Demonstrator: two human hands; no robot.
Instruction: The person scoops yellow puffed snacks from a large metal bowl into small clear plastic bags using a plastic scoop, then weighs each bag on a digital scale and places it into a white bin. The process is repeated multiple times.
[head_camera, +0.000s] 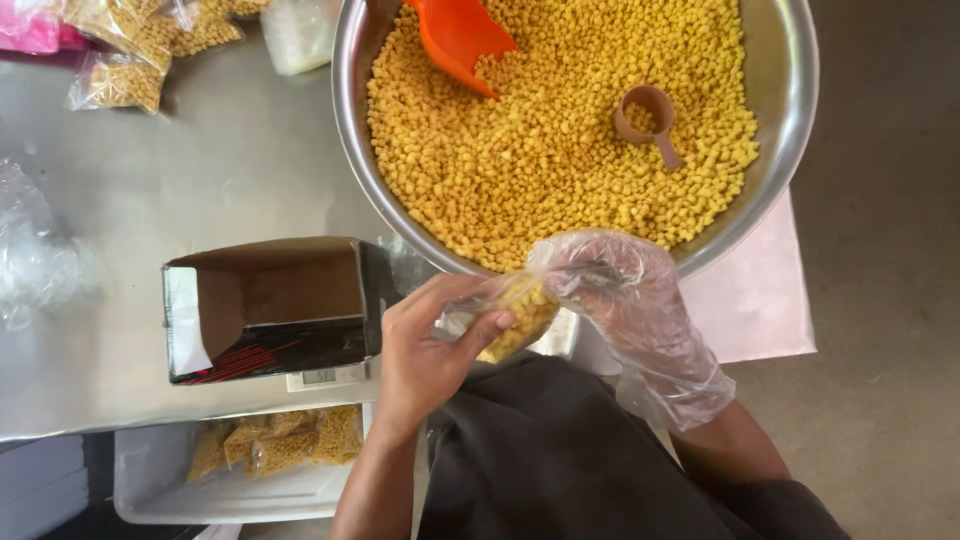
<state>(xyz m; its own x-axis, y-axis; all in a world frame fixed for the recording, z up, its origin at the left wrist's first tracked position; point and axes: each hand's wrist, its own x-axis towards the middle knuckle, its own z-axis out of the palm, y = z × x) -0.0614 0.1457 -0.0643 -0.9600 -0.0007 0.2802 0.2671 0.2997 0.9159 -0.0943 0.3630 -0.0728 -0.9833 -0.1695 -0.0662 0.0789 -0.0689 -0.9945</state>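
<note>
We see both hands meeting at the near edge of the tabletop (150, 200), just below the rim of the large steel bowl (790, 90). Our bare left hand (430, 345) pinches a small clear bag (515, 315) partly filled with yellow puffed pellets; thumb and fingers (490, 325) are pressed together on the bag's side. Our right hand (625, 300), in a loose clear plastic glove, has its fingers curled at the bag's open mouth, seemingly gripping the film there, though the crinkled glove hides exactly how.

The bag looks light and soft to us, its thin film slippery and easily crumpled, and the pellets inside are likely brittle. We judge the best hold to be at the empty upper film near the mouth, with gentle support under the filled bottom, rather than a squeeze across the contents.

The bowl is heaped with the same yellow pellets (540, 130); an orange scoop (455, 35) and a small brown measuring cup (645, 110) rest in them. Toward the tabletop's near edge an open cardboard box (265, 300) sits on a small scale (325, 377). Below that edge a white tray (160, 495) holds filled bags (280, 445), and more filled bags (130, 60) lie at the far left corner.
</note>
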